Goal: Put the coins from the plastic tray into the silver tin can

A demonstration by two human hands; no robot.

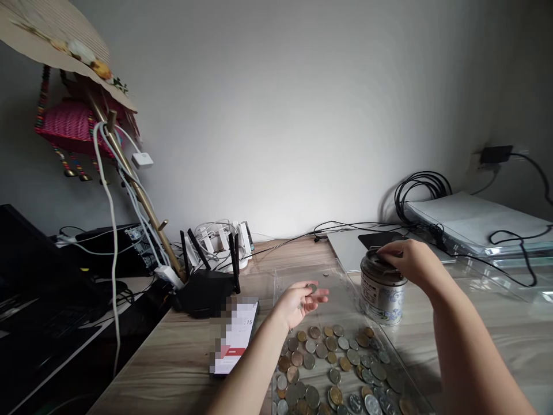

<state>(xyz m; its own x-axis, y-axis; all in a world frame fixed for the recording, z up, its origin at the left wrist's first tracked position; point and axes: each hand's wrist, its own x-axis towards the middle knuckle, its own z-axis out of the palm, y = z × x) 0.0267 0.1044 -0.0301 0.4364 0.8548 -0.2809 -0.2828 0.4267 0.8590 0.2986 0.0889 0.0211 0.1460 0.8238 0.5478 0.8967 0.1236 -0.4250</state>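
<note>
My left hand [298, 302] is palm up above a clear plastic tray [275, 285], with a coin [311, 288] held near the thumb and fingertips. Beneath it, many loose coins [322, 350] in silver and gold tones lie spread in the near part of the tray, some overlapping. To the right of the tray stands a round tin [382, 297] with a blue-and-white pattern and a dark metal top. My right hand [408, 259] reaches over that top, fingers pinched together at it; whatever they hold is hidden. A single small coin [325, 274] lies at the tray's far end.
A phone [237, 334] lies left of the tray, with a black router [205, 291] behind it. Cables and a white device [224, 245] sit by the wall. At the back right are stacked clear boxes [479, 222] and a black cable coil [419, 187].
</note>
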